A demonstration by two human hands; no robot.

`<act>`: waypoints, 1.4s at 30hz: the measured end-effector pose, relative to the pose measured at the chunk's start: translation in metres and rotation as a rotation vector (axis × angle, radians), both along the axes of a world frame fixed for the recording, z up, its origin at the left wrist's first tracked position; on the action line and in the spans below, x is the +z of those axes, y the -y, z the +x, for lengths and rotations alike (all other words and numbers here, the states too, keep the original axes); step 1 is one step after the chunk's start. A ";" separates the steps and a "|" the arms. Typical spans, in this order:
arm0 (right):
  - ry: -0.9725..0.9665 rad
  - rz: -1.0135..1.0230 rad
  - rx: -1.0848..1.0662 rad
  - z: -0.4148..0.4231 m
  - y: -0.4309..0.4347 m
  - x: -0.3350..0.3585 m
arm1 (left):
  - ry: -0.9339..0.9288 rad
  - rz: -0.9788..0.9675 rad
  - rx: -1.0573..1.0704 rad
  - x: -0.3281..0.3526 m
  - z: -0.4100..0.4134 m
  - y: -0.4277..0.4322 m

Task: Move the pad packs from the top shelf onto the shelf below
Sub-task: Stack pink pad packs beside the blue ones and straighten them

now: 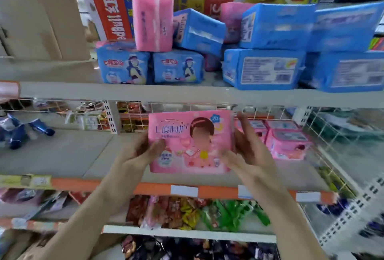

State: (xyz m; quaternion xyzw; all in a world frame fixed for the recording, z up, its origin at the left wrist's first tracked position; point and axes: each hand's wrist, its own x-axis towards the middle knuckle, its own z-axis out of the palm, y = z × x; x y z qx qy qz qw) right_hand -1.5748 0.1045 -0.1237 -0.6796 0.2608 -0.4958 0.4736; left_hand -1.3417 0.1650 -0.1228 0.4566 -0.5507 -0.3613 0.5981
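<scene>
A pink pad pack [190, 141] with a cartoon girl stands upright over the middle shelf [62, 156]. My left hand [141, 151] grips its left edge, thumb on the front. My right hand [247, 151] touches its right side with fingers straight and spread. Several pink packs [286, 141] sit on the same shelf to the right. On the top shelf [145, 92] lie several blue packs [264, 68] and a pink pack [152, 21] standing upright on them.
A wire mesh back panel [187, 108] closes the middle shelf behind the pack. Blue pouches [20, 131] lie at the shelf's far left. Snack bags [187, 212] fill the shelf below. Cardboard boxes [37, 21] and printed cartons [112, 4] stand at the top.
</scene>
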 end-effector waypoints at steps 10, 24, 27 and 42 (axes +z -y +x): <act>0.058 0.123 -0.196 -0.108 -0.025 -0.047 | -0.149 0.049 0.064 -0.044 -0.121 0.011; -0.178 0.193 -0.417 -0.135 -0.012 -0.089 | -0.139 0.155 0.207 -0.090 -0.178 0.020; -0.214 0.199 -0.375 -0.126 0.004 -0.090 | -0.136 0.175 0.223 -0.096 -0.173 0.035; -0.467 0.290 -0.585 -0.082 0.101 -0.079 | -0.073 0.223 0.191 -0.112 -0.122 0.142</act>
